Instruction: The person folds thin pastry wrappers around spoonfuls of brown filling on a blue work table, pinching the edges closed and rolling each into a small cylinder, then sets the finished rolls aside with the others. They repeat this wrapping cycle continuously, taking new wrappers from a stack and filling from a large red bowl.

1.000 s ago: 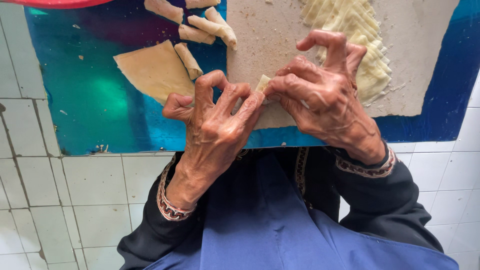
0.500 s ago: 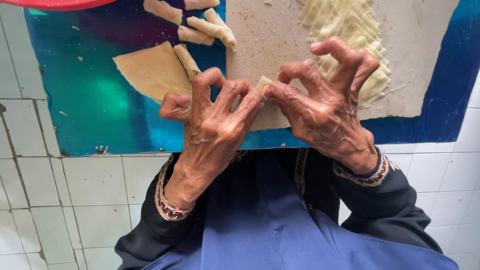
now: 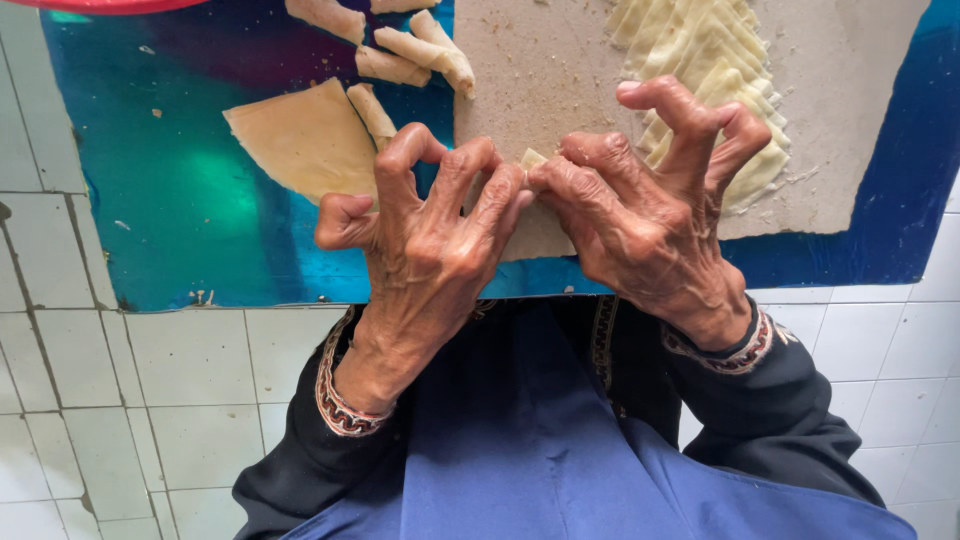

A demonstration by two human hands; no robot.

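Note:
My left hand and my right hand meet fingertip to fingertip over a small pale piece of dough, pinching it between them; most of the piece is hidden by the fingers. Beneath the hands lies a brown board dusted with crumbs. A stack of pale cut dough sheets rests on the board just beyond my right hand. A flat triangular dough sheet lies on the shiny blue surface left of my left hand, with rolled dough pieces beyond it.
The blue surface ends at a near edge above a white tiled floor. A red rim shows at the top left. My blue garment and dark sleeves with patterned cuffs fill the lower middle.
My right hand's outer fingers have lifted and curled higher. Both hands stay pinched on the dough piece in about the same place.

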